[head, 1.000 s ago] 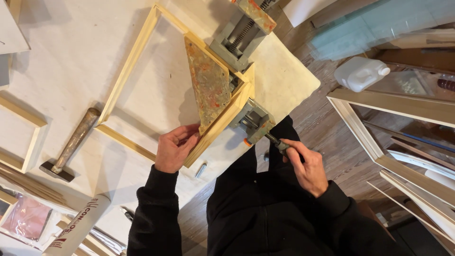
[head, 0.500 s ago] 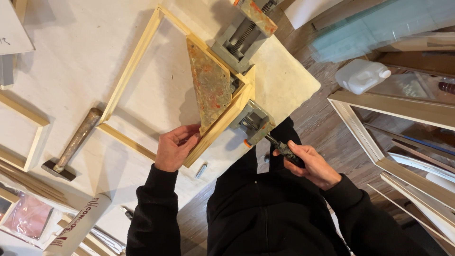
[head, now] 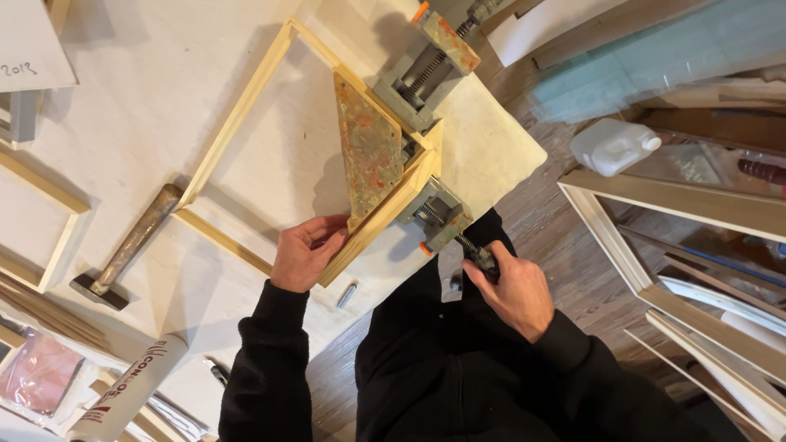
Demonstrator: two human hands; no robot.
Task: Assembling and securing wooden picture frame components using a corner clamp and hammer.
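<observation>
White counter [head: 123, 123]: left hand [head: 307, 250] pinched the pale wooden frame [head: 385, 217], right hand [head: 512, 290] gripped the grey corner clamp's handle [head: 483, 258] (over-tightening could shift the mitre).

Crowded at the table's corner, open inside the frame

The corner clamp [head: 409, 139] and its near screw [head: 438, 221] fill the table [head: 147, 106] corner, and the right hand [head: 512, 290] on the screw handle blocks the way in from the edge. The left hand [head: 307, 250] presses the wooden frame [head: 237, 123] rail beside the clamp. Bare tabletop lies open inside the frame. To the left a hammer [head: 131, 245] lies just outside the frame, narrowing that side. A small bolt [head: 347, 294] lies near the table edge.
</observation>
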